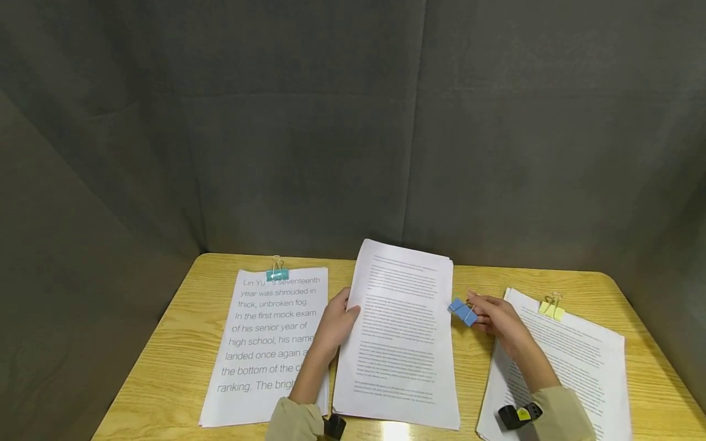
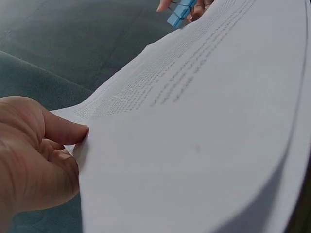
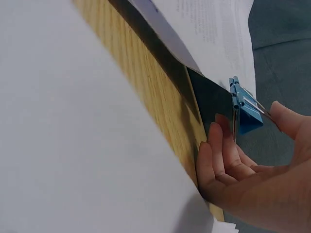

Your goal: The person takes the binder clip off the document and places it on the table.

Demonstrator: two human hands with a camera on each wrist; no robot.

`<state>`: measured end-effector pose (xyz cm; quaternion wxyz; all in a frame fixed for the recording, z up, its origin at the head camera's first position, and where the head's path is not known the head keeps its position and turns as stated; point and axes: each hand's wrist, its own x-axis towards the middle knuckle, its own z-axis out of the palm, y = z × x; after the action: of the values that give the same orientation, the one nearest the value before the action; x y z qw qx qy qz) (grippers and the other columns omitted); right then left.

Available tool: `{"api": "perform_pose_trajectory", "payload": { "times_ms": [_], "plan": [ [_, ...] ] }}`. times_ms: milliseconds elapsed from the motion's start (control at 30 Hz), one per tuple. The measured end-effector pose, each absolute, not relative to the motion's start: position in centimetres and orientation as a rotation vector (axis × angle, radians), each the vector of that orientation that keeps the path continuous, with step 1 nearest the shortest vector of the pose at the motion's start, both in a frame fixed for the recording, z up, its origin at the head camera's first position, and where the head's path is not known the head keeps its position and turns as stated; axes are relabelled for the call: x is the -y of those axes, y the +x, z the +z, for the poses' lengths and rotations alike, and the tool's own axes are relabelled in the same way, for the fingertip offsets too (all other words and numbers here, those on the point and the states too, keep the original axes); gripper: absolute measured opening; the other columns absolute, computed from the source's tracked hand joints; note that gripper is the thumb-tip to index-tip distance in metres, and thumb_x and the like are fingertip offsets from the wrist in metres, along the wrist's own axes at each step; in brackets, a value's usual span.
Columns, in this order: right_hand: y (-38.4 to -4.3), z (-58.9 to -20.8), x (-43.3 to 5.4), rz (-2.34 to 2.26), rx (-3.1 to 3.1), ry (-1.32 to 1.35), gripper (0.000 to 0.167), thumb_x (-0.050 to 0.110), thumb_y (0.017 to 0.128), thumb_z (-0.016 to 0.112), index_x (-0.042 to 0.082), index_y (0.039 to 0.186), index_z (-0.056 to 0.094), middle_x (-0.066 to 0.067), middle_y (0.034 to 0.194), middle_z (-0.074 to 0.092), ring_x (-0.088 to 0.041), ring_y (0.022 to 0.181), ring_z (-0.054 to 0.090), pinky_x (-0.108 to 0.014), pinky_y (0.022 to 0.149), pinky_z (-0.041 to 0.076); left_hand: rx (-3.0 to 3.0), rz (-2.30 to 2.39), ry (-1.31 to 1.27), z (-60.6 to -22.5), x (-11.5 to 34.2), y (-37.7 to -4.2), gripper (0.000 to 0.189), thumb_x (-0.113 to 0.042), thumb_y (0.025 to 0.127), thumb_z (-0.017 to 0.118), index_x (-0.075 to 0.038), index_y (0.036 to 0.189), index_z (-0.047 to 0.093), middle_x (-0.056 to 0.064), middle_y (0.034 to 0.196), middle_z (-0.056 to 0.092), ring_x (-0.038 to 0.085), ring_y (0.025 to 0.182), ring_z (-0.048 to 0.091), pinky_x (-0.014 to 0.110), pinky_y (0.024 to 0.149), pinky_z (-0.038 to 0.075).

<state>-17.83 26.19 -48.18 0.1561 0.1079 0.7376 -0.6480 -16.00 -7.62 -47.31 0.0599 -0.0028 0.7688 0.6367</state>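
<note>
In the middle of the head view, a stack of printed paper [image 1: 405, 331] is lifted at its far end. My left hand [image 1: 337, 318] grips the stack's left edge, and the left wrist view shows the thumb on top of the sheets [image 2: 194, 155]. Beside the stack's right edge, my right hand [image 1: 493, 315] holds a blue binder clip [image 1: 463, 312] by its wire handles. In the right wrist view the thumb and fingers pinch the handles of the blue clip [image 3: 247, 109], whose mouth points toward the paper's edge.
To the left lies a large-print stack [image 1: 265, 343] with a teal binder clip [image 1: 277, 274] on its top edge. On the right, under my right forearm, another printed stack [image 1: 584, 361] carries a yellow binder clip [image 1: 551, 310]. Grey cloth [image 1: 309, 153] hangs behind the wooden table [image 1: 160, 367].
</note>
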Motion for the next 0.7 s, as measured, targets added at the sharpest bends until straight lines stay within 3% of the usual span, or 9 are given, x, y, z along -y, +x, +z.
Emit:
{"api": "perform_pose_trajectory", "payload": {
  "times_ms": [267,467,700],
  "plan": [
    [-17.5,-48.6,-27.0,-1.828,-2.101,0.211,0.047,0.031,0.108,0.057,-0.009,0.129,0.048,0.004,0.092,0.057,-0.005,0.081,0.055,-0.022,0.074,0.053,-2.338,1.887,-0.032,-47.6,7.7,-16.0,0.045,-0.002,0.100,0.050,0.004,0.144,0.053,0.016,0.112,0.071,0.023,0.089,0.064,0.041,0.087,0.051],
    [-17.5,-48.8,-27.7,-1.778,-2.130,0.126,0.057,0.032,0.108,0.057,-0.014,0.139,0.043,0.001,0.109,0.062,-0.006,0.092,0.059,-0.022,0.080,0.053,-2.293,1.909,-0.023,-48.0,7.8,-15.9,0.044,-0.002,0.101,0.049,0.006,0.144,0.053,0.013,0.099,0.071,0.022,0.079,0.064,0.036,0.078,0.051],
    [-17.2,-48.9,-28.3,-1.709,-2.192,0.112,0.060,0.031,0.107,0.059,-0.015,0.142,0.042,-0.003,0.115,0.064,-0.007,0.097,0.059,-0.023,0.082,0.053,-2.306,1.883,-0.040,-48.3,7.9,-16.0,0.045,-0.001,0.101,0.048,0.006,0.145,0.051,0.018,0.117,0.068,0.025,0.095,0.063,0.045,0.093,0.049]
  ]
}}
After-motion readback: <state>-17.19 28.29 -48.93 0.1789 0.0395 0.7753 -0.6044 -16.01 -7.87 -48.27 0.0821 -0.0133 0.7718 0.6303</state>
